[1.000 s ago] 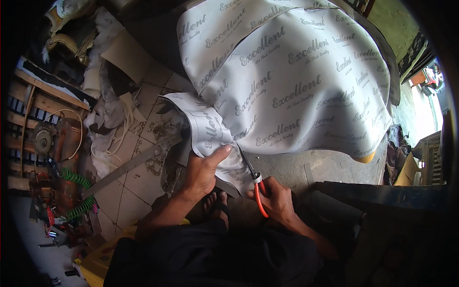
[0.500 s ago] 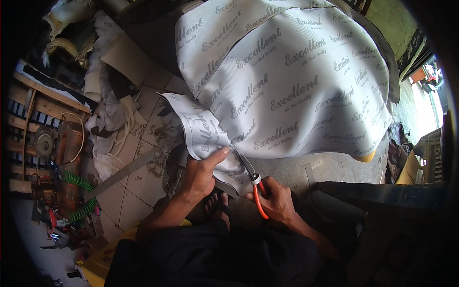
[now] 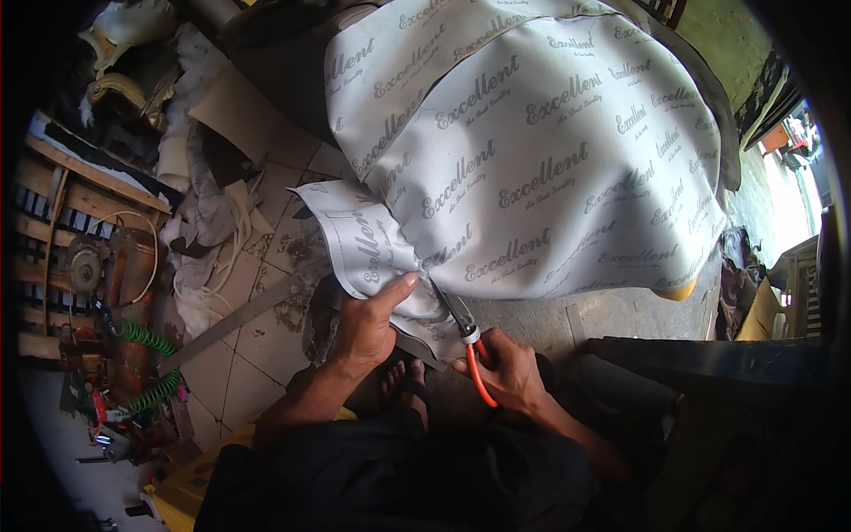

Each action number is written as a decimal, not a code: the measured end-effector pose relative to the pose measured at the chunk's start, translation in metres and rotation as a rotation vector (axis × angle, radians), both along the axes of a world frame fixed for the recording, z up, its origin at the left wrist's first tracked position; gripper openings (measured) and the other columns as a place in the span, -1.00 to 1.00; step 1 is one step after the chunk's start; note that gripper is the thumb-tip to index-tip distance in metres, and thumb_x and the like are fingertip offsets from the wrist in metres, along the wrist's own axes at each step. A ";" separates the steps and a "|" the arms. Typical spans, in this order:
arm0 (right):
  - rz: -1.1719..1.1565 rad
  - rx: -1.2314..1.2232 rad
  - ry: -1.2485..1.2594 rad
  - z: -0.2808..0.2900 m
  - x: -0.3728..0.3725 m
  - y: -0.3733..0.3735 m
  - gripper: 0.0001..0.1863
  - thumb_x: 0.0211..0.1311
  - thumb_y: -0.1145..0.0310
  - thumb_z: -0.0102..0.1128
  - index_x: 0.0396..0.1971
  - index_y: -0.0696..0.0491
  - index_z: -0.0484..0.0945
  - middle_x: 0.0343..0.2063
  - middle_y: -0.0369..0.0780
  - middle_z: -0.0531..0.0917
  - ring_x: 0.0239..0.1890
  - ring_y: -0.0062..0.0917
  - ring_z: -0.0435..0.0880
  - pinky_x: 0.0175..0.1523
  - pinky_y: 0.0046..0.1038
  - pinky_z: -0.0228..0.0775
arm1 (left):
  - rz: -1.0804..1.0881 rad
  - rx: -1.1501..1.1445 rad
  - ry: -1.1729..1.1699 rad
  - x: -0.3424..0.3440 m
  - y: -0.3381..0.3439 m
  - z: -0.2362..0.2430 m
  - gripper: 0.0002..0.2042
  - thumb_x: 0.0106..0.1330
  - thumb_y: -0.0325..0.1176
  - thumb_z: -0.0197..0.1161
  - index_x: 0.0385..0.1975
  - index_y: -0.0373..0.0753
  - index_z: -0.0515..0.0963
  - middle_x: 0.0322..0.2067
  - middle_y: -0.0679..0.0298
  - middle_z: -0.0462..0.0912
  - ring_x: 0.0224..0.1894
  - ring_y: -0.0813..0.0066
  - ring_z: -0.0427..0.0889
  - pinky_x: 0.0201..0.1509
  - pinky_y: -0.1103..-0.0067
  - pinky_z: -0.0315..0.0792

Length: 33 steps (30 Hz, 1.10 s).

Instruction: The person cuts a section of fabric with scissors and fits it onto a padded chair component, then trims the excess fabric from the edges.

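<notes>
A large sheet of white upholstery material [image 3: 541,177] with grey printed lettering drapes over a bulky form in front of me. From its near left side hangs a narrower flap [image 3: 355,244] with a stitched edge. My left hand [image 3: 365,326] pinches this flap, thumb on top and fingers hidden underneath. In my right hand [image 3: 512,368] are scissors with orange handles [image 3: 480,381] and a white wrap around the pivot. Their dark blades [image 3: 452,304] point up and left, tips against the material where flap and sheet meet, just right of my left thumb.
Scraps and padding [image 3: 208,213] lie on the tiled floor to the left. Beyond them are a wooden slatted frame [image 3: 44,213], a rusty compressor-like machine [image 3: 128,275] and a green coiled hose [image 3: 151,390]. A dark-edged bench [image 3: 709,359] stands at right. My feet [image 3: 403,381] show below.
The flap's upper corner has shifted slightly left and down. Both hands and the scissors stay in nearly the same place, and the large sheet has moved only slightly.
</notes>
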State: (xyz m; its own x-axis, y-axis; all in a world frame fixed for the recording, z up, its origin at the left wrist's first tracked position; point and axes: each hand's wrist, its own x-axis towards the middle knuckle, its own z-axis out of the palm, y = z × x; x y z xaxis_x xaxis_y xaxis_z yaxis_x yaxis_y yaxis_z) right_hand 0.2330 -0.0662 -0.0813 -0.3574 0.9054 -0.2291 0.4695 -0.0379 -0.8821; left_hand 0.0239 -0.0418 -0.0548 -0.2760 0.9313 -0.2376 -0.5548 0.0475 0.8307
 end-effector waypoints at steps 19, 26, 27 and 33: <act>0.009 0.284 0.053 -0.021 -0.004 -0.004 -0.60 0.22 0.10 0.39 -0.35 0.10 0.42 -0.59 -0.14 0.54 -0.61 -0.30 0.53 -0.47 -0.35 0.36 | -0.106 0.005 0.024 -0.003 -0.006 -0.009 -0.61 0.22 -0.63 0.27 0.07 -0.28 0.46 -0.04 0.25 0.57 0.04 0.43 0.56 0.21 0.45 0.41; 0.027 0.414 -0.059 -0.033 0.004 -0.005 -0.60 0.21 0.08 0.38 -0.37 0.08 0.42 -0.58 -0.17 0.60 -0.59 -0.25 0.62 -0.50 -0.28 0.39 | -0.121 0.005 0.105 -0.003 -0.003 0.005 -0.65 0.22 -0.63 0.29 0.00 -0.27 0.47 -0.12 0.30 0.58 -0.04 0.49 0.56 0.12 0.51 0.43; 0.035 0.435 -0.110 -0.036 0.007 -0.006 -0.59 0.20 0.07 0.39 -0.37 0.08 0.41 -0.58 -0.18 0.60 -0.60 -0.26 0.61 -0.51 -0.30 0.38 | -0.122 0.029 0.157 -0.003 0.000 0.008 -0.67 0.21 -0.64 0.30 -0.04 -0.26 0.48 -0.17 0.32 0.58 -0.10 0.52 0.57 0.06 0.54 0.44; 0.018 0.443 -0.127 -0.027 0.005 -0.005 -0.57 0.18 0.07 0.41 -0.40 0.09 0.41 -0.61 -0.17 0.58 -0.61 -0.27 0.59 -0.51 -0.31 0.37 | -0.041 0.058 0.242 -0.003 0.009 0.008 -0.71 0.21 -0.62 0.31 -0.07 -0.26 0.52 -0.19 0.32 0.61 -0.10 0.54 0.58 0.07 0.56 0.44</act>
State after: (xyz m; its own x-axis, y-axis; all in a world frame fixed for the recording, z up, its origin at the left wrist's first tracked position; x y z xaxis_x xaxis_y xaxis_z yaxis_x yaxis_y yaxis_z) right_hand 0.2382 -0.0714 -0.1078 -0.3684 0.9198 0.1353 0.5723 0.3391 -0.7467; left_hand 0.0214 -0.0326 -0.0469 -0.2803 0.9530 -0.1146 -0.3377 0.0138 0.9411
